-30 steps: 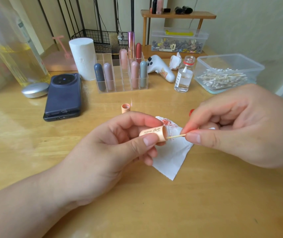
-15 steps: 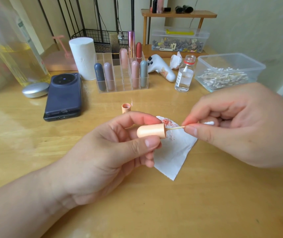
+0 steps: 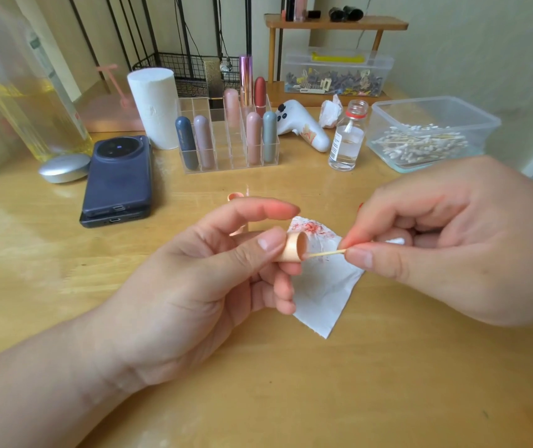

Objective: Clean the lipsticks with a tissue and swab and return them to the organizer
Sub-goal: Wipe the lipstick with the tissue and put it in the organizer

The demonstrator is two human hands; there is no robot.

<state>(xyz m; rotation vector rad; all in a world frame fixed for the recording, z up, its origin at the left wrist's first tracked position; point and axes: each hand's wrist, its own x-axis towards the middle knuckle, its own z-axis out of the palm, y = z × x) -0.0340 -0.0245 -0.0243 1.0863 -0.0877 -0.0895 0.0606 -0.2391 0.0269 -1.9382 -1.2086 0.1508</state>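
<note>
Above the bench [image 3: 388, 383], well in front of the organizer [image 3: 226, 156], the left hand [image 3: 200, 286] and right hand [image 3: 446, 247] work over the stained tissue [image 3: 323, 292]. The left pinches a peach lipstick tube [image 3: 294, 247] by its barrel, and the right pinches a swab [image 3: 326, 252] by its stick, tip at the tube's mouth. The tube is likely light and slick, the stick thin and easily snapped.

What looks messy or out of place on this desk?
The flat tissue at the front is smeared red, likely wiped-off lipstick. A crumpled wad lies beside the small bottle, which stands uncapped. A peach lipstick part stands alone on the table, outside the organizer.
</note>
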